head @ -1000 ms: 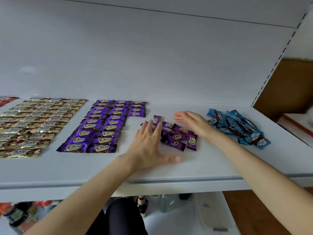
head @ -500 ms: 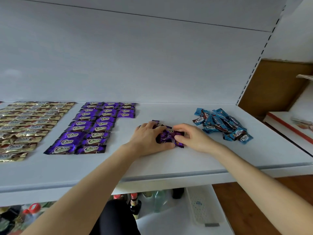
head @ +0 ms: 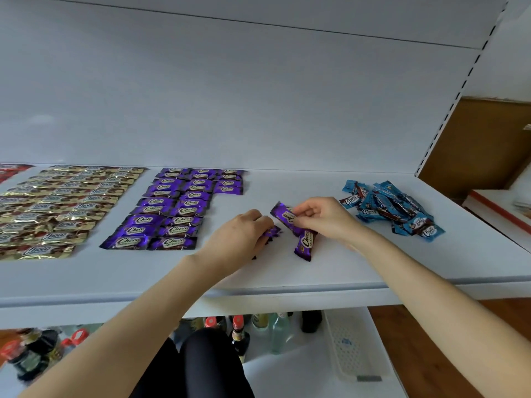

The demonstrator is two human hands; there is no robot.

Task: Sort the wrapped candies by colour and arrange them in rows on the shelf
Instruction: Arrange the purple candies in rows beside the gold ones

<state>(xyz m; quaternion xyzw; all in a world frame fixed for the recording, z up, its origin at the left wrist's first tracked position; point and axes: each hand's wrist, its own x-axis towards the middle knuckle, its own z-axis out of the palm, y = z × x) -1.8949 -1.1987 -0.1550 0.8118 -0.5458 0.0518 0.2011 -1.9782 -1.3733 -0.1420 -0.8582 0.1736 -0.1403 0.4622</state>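
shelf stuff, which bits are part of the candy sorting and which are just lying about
Part of the job:
purple candies in rows
purple candy in the right hand
loose purple candy
blue candy pile
gold candy rows

Lying about:
bottles below the shelf
white perforated tray

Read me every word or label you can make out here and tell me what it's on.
"Choco": purple candies in rows
"Choco": purple candy lying by the right hand
"Choco": gold candies
"Choco": blue candies in the pile
Smaller print on the wrappers and the bottle labels below: too blurred to read.
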